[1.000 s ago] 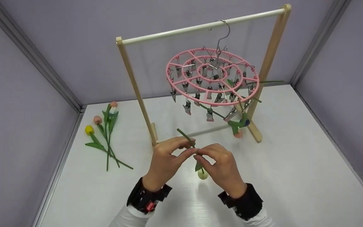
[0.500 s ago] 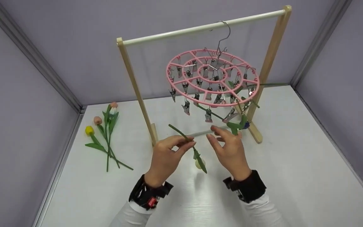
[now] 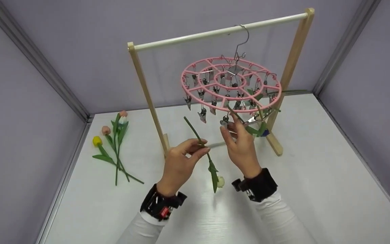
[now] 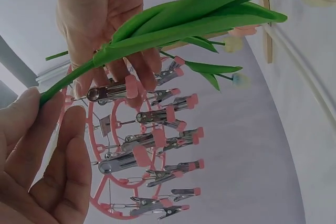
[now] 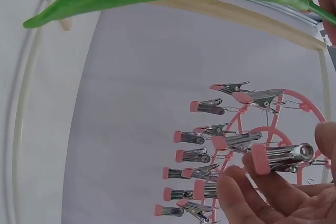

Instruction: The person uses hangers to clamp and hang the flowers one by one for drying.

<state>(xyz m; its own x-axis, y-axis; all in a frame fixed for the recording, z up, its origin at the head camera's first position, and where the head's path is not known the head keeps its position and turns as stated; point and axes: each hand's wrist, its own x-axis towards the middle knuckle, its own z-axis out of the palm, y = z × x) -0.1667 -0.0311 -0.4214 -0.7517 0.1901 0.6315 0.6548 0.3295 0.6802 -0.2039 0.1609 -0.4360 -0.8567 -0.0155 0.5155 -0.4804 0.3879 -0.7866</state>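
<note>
My left hand [image 3: 180, 164] pinches the green stem of a white artificial tulip [image 3: 220, 181], whose bloom hangs downward over the table. In the left wrist view the tulip's long leaves [image 4: 173, 32] stretch across the top. The pink round clip hanger [image 3: 188, 92] hangs by its metal hook, and my right hand [image 3: 241, 147] is at its front rim. There the fingers curl round a metal clip [image 3: 224, 121] with pink tips. In the right wrist view this clip [image 5: 283, 156] lies against the fingers, the thumb close beside it.
A wooden stand [image 3: 142, 84] with a white rod [image 3: 188, 36] carries the hanger. Tulips with green leaves [image 3: 261, 128] hang from clips on its right side. Several loose tulips [image 3: 115, 149] lie on the white table [image 3: 80, 210] at left. Grey panels [image 3: 22, 135] enclose the table.
Both hands were together at the tulip's stem a second ago. My right hand has left it and moved up to the front clip; my left hand keeps holding the stem, now tilted more upright.
</note>
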